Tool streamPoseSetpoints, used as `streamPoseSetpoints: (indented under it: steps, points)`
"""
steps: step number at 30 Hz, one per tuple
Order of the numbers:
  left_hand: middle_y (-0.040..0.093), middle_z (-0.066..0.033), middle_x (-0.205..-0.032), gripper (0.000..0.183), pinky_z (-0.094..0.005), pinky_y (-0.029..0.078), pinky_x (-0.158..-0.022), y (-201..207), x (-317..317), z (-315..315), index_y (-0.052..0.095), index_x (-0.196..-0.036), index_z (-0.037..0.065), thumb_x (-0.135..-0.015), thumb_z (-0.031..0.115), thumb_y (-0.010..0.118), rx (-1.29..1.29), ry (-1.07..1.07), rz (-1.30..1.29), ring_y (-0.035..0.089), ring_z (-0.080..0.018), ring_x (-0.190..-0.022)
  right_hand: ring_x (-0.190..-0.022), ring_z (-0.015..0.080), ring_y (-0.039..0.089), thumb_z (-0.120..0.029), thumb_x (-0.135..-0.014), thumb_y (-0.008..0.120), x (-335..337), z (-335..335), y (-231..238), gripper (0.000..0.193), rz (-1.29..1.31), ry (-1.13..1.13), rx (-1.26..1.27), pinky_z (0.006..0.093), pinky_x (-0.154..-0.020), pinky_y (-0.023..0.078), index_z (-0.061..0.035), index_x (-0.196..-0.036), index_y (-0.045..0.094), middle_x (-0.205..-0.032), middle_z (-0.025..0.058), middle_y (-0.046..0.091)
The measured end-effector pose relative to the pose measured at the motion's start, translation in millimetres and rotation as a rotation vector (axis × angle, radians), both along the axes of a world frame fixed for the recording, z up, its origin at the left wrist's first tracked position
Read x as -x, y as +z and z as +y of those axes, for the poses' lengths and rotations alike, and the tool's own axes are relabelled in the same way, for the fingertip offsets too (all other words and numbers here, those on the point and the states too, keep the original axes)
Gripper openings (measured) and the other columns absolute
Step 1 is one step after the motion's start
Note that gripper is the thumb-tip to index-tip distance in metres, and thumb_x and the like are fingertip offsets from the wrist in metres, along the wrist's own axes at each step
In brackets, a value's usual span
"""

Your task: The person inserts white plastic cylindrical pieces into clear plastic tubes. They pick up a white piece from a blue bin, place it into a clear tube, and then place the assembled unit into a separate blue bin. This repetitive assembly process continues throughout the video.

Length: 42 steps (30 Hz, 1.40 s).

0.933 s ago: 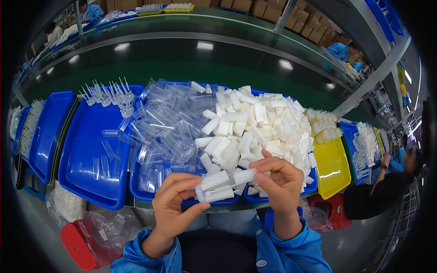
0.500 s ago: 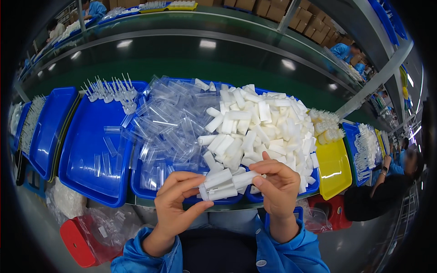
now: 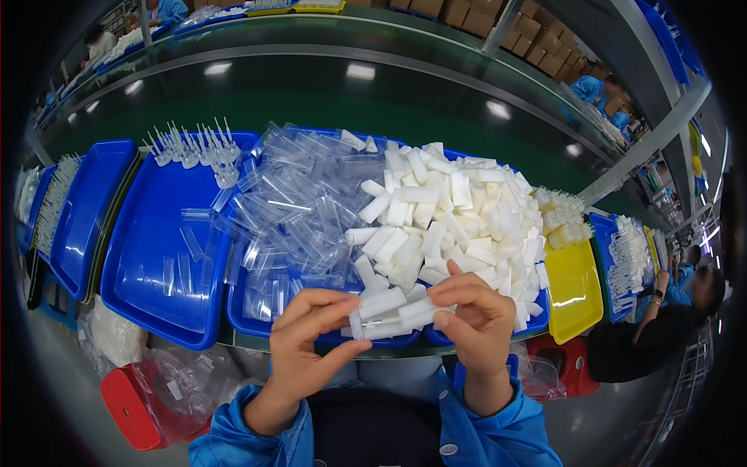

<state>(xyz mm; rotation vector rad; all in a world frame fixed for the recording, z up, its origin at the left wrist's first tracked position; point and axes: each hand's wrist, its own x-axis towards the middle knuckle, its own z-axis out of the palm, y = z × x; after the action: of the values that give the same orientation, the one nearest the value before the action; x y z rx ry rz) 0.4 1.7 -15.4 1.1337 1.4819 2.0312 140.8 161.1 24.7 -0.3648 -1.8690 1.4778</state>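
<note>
My left hand pinches the flat end of a white plastic part between thumb and fingers. From that end a thin rod runs to the right, with white foam blocks lying along it. My right hand has its thumb and fingers closed on another white foam block, whose left end is beside the rod. Whether the blocks touch the rod I cannot tell. Just beyond both hands lies a large heap of white foam blocks.
Clear plastic sleeves pile up left of the foam. A blue tray farther left holds upright stemmed white parts and a few sleeves. A yellow tray stands right. Behind runs a green conveyor belt. Red stools stand below.
The block in my right hand has shifted slightly, and more of the rod shows between the foam blocks. My left hand has moved a little to the right. The whole view has shifted slightly.
</note>
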Motion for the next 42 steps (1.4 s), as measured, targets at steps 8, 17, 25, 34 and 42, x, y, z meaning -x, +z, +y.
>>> streamPoseSetpoints:
  steps: [8,17,25,34,42]
  points:
    - [0.058,-0.0162,-0.110,0.048,-0.0328,0.060,-0.082,0.4,-1.3,2.4,0.065,-0.113,-0.005,-0.068,-0.004,0.081,0.023,0.017,0.048,0.065,-0.0242,-0.097,-0.091,0.0169,0.064,-0.001,-0.072,0.072,2.1,-10.6,-0.1,0.018,-0.066,-0.009,-0.197,0.0539,-0.112,0.020,-0.0053,-0.090,0.073,-0.095,0.0067,0.068]
    - [0.059,-0.0140,-0.107,0.048,-0.0307,0.060,-0.080,4.3,0.2,-0.9,0.066,-0.112,-0.004,-0.067,-0.001,0.082,0.064,-0.001,0.016,0.065,-0.0215,-0.096,-0.091,0.0164,0.064,-0.002,-0.072,0.073,9.0,-13.2,-4.8,0.020,-0.025,0.049,-0.280,0.0549,-0.112,0.019,-0.0085,-0.091,0.074,-0.095,0.0049,0.068]
    - [0.059,-0.0137,-0.108,0.046,-0.0305,0.059,-0.081,3.4,8.4,-9.2,0.066,-0.109,-0.004,-0.065,-0.002,0.083,0.080,0.038,0.076,0.064,-0.0210,-0.098,-0.092,0.0195,0.063,-0.005,-0.071,0.073,14.9,-14.8,1.9,0.027,-0.105,0.091,-0.325,0.0505,-0.111,0.023,-0.0049,-0.098,0.070,-0.095,0.0077,0.067]
    - [0.057,-0.0183,-0.120,0.045,-0.0375,0.056,-0.087,-1.6,48.6,-50.6,0.044,-0.125,-0.004,-0.087,0.012,0.062,-0.281,0.310,-0.314,0.061,-0.0285,-0.109,-0.097,0.0203,0.058,-0.001,-0.074,0.065,64.1,-18.0,12.0,0.037,-0.281,-0.034,-0.895,0.0469,-0.105,0.025,-0.0079,-0.110,0.065,-0.109,0.0056,0.061]
    - [0.053,-0.0190,-0.121,0.038,-0.0365,0.044,-0.097,-2.0,33.3,-39.8,0.055,-0.116,-0.006,-0.080,-0.003,0.065,-0.237,0.151,-0.391,0.054,-0.0240,-0.113,-0.089,0.0212,0.058,0.002,-0.072,0.062,83.3,-11.7,-2.8,0.036,-0.345,0.034,-0.994,0.0477,-0.099,0.028,-0.0103,-0.105,0.066,-0.110,0.0063,0.057]
